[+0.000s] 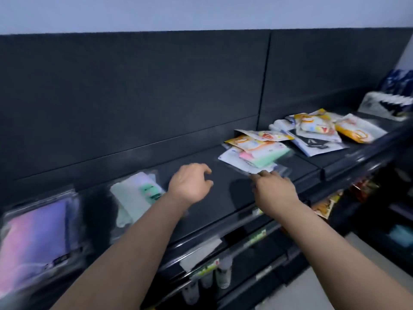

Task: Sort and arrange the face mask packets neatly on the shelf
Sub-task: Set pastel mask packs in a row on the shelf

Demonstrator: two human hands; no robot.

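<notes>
While the left hand point(190, 184) hovers over the dark shelf point(223, 198), fingers loosely curled and empty, the right hand point(273, 189) meets the near edge of the mixed packet pile point(254, 151), grip too blurred to tell. Another heap point(317, 130) sits far right; dark back panel point(134, 97), pale wall point(201, 12) above.

Dark shelf point(225, 198), L to R: purple-pink packet point(35, 238) at far L, green-white packet point(136, 195) nr it, bare stretch, mixed pile point(254, 151) of overlapping packets, 2nd pile point(317, 130) just beyond, white-black packets point(384, 106) at far R. Pic blurry.
</notes>
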